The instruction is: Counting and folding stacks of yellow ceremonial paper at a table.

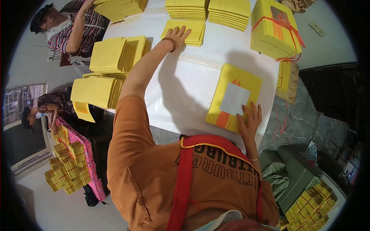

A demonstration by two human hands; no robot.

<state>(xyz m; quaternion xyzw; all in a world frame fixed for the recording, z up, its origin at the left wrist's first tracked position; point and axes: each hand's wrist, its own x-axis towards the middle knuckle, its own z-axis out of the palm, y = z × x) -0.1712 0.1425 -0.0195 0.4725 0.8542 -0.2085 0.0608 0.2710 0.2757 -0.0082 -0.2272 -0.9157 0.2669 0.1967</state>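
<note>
With fingers spread flat, my left hand (177, 38) rests on a low pile of yellow paper sheets (196, 34) at the far side of the white-covered table (181, 77). Nearer to me on the right lies a thicker yellow paper stack (241, 73), with orange-red printing on its top. A blank white slip (234, 98) covers part of that printing. My right hand (251, 121) lies over the stack's right edge, its fingers apart and their tips by the slip's lower right corner. Neither hand grasps anything that I can see.
Folded yellow bundles (108, 56) line the table's left side; more stacks (229, 13) stand at the far edge. A yellow block tied with red string (269, 32) sits far right. Two other people are at the left, one beside a pink-covered surface (86, 158) heaped with yellow bundles.
</note>
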